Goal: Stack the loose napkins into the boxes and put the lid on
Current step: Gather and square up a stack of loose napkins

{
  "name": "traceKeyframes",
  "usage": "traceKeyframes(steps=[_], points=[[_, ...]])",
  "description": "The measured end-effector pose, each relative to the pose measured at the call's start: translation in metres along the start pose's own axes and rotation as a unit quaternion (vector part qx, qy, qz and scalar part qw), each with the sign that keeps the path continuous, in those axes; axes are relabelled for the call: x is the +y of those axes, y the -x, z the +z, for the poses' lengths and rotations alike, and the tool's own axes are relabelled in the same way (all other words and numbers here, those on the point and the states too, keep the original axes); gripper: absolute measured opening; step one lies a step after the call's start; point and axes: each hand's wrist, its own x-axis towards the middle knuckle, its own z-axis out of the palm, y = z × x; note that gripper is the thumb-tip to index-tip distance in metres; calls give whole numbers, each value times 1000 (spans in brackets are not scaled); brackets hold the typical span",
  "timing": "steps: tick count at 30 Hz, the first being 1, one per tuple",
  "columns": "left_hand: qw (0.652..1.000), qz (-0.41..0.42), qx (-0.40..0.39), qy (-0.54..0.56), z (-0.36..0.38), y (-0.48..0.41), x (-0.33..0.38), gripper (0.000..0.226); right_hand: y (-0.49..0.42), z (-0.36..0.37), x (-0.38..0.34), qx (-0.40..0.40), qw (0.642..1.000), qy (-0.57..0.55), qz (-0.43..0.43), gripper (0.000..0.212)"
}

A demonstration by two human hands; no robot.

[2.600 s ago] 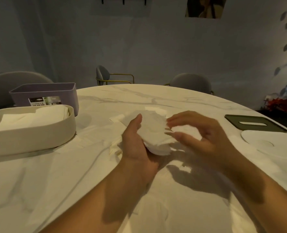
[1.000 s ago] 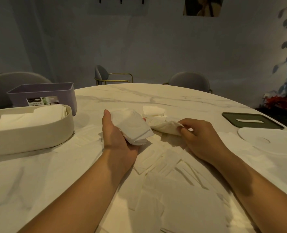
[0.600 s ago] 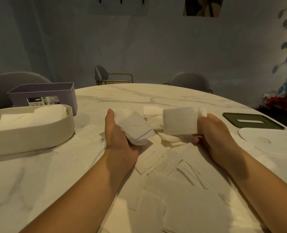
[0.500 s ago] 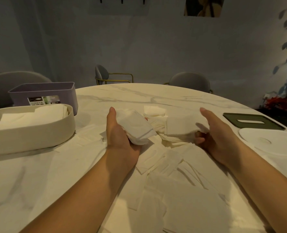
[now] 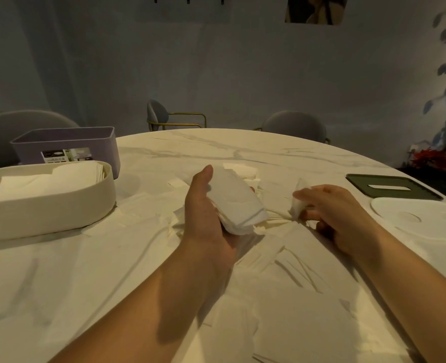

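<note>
Now the stack of napkins (image 5: 236, 203) lies in the left hand (image 5: 206, 221), above the middle of the desk (image 5: 46, 284); the thumb stands up at its left edge and the fingers curl under it. Just beside it, the right hand (image 5: 339, 218) pinches one crumpled napkin (image 5: 298, 205) between thumb and fingers, low over the desk. Many loose napkins (image 5: 282, 297) lie flat and overlapping under and in front of both hands; they blend with the pale marble, so I cannot count them.

I count two boxes at the left: a beige oval box (image 5: 59, 210) with folded napkins (image 5: 46, 179) inside, and behind it, touching or nearly so, a purple box (image 5: 101, 150) with a label on its front. What is inside the purple one is hidden by its wall. I count two lids at the right, both well apart from the boxes: a dark green lid (image 5: 392, 189) with a slot, and nearer a white oval lid (image 5: 420, 221), cut off by the picture edge.

Three grey chairs (image 5: 295, 124) stand behind the desk. The room is dim.
</note>
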Motion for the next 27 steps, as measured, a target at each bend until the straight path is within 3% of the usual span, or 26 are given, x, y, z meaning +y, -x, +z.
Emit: traceKeyframes(steps=[3, 5, 10, 12, 14, 17, 20, 23, 27], points=[[1000, 6, 6, 8, 0, 2, -1, 32, 1, -1, -2, 21, 997, 68, 19, 41], [1000, 1, -2, 17, -1, 2, -1, 39, 1, -1, 0, 23, 996, 87, 1, 42], [999, -22, -27, 12, -4, -1, -3, 51, 1, -4, 4, 35, 998, 21, -54, 6], [999, -29, -32, -1, -5, -2, -3, 49, -3, -8, 3, 60, 994, -52, -70, 11], [998, -35, -37, -25, -5, -2, -4, 44, 0, -7, 0, 77, 982, -79, -151, 12], [996, -47, -56, -52, -2, 1, -11, 43, 19, 8, -4, 29, 946, -65, -316, 24], [996, -40, -76, -28, -3, -1, -14, 54, 29, 22, 2, -65, 906, 7, -419, 38], [997, -42, -62, 0, -5, -7, -8, 68, 27, 24, 7, -131, 883, 92, -441, 36], [1000, -18, -5, 6, -7, -9, 1, 39, 20, 14, 2, -129, 895, 85, -417, 20]])
